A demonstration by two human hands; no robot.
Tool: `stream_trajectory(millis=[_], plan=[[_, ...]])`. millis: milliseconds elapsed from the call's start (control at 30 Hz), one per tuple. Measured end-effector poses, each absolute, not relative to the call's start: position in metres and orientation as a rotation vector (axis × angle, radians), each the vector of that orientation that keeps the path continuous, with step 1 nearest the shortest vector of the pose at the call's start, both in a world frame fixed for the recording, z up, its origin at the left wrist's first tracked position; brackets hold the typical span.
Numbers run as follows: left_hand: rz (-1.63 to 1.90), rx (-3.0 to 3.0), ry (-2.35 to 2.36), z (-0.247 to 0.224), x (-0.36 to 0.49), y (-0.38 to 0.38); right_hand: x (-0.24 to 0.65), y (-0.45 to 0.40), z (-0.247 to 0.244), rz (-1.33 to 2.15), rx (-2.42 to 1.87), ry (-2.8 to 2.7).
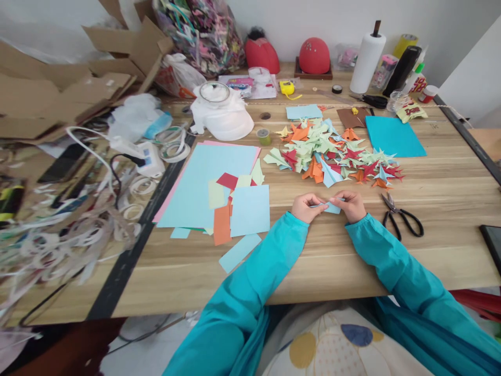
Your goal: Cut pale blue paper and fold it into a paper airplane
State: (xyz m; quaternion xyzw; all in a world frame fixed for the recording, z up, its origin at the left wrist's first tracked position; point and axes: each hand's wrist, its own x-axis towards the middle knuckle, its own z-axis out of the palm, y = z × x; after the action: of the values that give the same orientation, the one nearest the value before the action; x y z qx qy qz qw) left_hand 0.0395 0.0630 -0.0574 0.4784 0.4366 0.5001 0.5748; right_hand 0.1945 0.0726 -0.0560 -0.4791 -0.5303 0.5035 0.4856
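Observation:
Between my two hands, low over the wooden table (321,261), is a small light blue paper piece (332,207). My left hand (309,207) pinches its left end, and the fingers of my right hand (349,206) close on its right side. Just beyond lies a heap of folded paper shapes (317,149) in green, orange, red and blue. Left of my hands are a light blue square sheet (250,210), an orange strip (222,225) and a pale blue strip (239,253). They lie by larger stacked sheets (188,183).
Black-handled pliers (396,211) lie right of my right hand. Farther back are a turquoise sheet (395,136), a white roll (368,62) and a yellow tape measure (287,87). Tangled ribbons (97,235), a power strip (151,161) and cardboard (58,99) crowd the left.

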Motion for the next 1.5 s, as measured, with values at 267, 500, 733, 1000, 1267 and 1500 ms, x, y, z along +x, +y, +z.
stream_trajectory(millis=[267, 500, 733, 1000, 1267, 1500], plan=[[1.149, 1.146, 0.928, -0.065, 0.037, 0.069, 0.195, 0.072, -0.055, 1.232, -1.172, -1.346], [1.160, 1.054, 0.937, -0.057, 0.036, 0.067, 0.194, 0.073, -0.059, 1.252, -1.239, -1.193], [1.194, 1.005, 0.983, -0.060, 0.034, 0.072, 0.194, 0.072, -0.059, 1.327, -1.112, -1.114], [1.222, 1.005, 0.967, -0.061, 0.034, 0.071, 0.193, 0.074, -0.061, 1.375, -1.142, -0.974], [1.245, 1.069, 0.946, -0.061, 0.038, 0.068, 0.192, 0.069, -0.052, 1.275, -1.099, -1.344], [1.204, 1.044, 0.967, -0.056, 0.038, 0.067, 0.193, 0.071, -0.054, 1.287, -1.128, -1.302]])
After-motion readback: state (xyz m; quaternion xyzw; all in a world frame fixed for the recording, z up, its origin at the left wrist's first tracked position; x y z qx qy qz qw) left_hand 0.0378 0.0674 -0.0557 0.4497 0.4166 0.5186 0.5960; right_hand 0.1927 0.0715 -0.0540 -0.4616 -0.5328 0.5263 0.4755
